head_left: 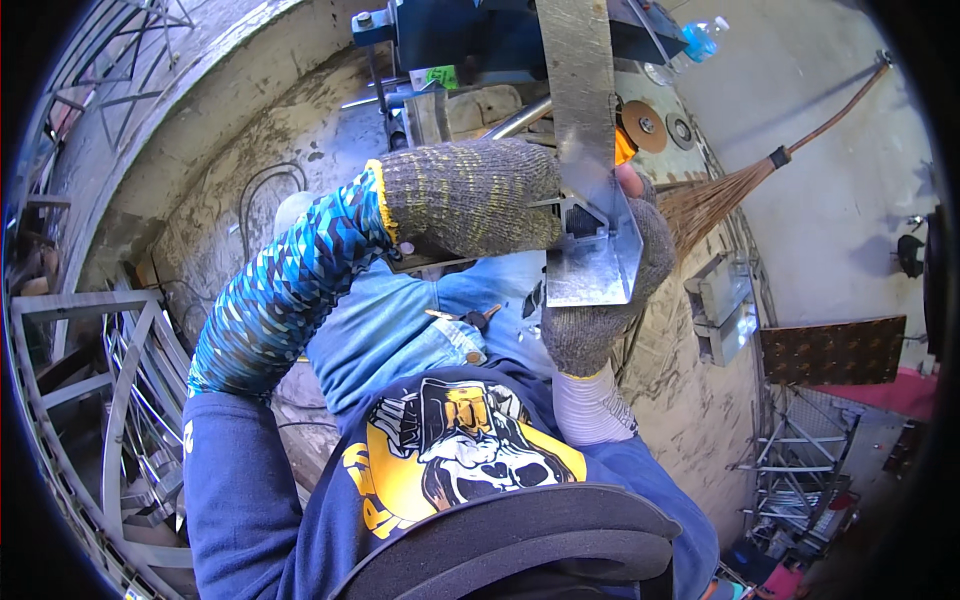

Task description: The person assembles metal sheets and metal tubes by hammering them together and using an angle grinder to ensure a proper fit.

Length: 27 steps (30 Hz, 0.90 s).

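Note:
A long flat metal bar (578, 90) comes down from the top of the view and ends in a shiny bent plate (592, 285) in front of my chest. My right hand (592, 335), in a grey knit glove, is wrapped round the bent end from the right and below; a bare fingertip shows beside the bar. My left hand (475, 198), in a matching glove with a yellow cuff, reaches across from the left. Its fingers are closed at a small hollow metal profile (583, 218) lying against the plate; the fingertips are partly hidden.
A blue machine (470, 35) stands ahead, near a brown abrasive disc (643, 126) and a grey disc (679, 132). A straw broom (730, 195) lies to the right, with a plastic bottle (705, 38) beyond. Welded metal frames (110, 385) crowd the left; a rusty perforated plate (832, 350) is at right.

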Available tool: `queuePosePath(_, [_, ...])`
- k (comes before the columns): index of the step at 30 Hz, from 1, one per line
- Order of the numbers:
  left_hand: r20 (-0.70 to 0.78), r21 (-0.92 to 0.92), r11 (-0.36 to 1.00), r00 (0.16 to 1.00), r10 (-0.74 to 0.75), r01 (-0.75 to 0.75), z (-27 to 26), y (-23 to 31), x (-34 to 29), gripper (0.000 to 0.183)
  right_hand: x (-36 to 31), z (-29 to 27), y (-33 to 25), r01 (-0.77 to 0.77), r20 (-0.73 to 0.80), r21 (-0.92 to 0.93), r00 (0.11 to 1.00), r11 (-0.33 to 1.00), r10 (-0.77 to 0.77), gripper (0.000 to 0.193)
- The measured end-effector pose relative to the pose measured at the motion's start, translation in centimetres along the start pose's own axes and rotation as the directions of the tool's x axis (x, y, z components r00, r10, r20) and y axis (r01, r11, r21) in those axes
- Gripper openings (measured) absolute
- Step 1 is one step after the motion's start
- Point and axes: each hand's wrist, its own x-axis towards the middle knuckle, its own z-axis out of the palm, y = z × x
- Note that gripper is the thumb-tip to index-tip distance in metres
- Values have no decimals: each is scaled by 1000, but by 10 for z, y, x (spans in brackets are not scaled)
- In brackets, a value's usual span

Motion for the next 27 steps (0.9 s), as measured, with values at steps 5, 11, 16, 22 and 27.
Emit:
queuePosePath(5, [-100, -659, 750, 981, -169, 62, 11, 11, -13, 57, 4, -6, -8, -222, -13, 77, 975, 972, 223, 46])
queuePosePath(11, [134, 169, 985, 989, -64, 41, -14, 51, -7, 58, 11, -6, -9, -186, 29, -76, 982, 980, 188, 47])
queuePosePath(16, [11, 378, 926, 1000, 9, -13, -7, 22, -17, 39, 1, -1, 0, -213, -16, 34, 977, 976, 214, 58])
queuePosePath(22, [-22, 486, 871, 996, 92, -70, -3, 26, -8, 30, -1, 1, 0, -203, -30, 69, 978, 977, 206, 66])
queuePosePath(27, [-59, 561, 827, 994, 95, -46, -6, 22, -1, 34, 1, -4, 3, -261, -13, 192, 963, 946, 269, 68])
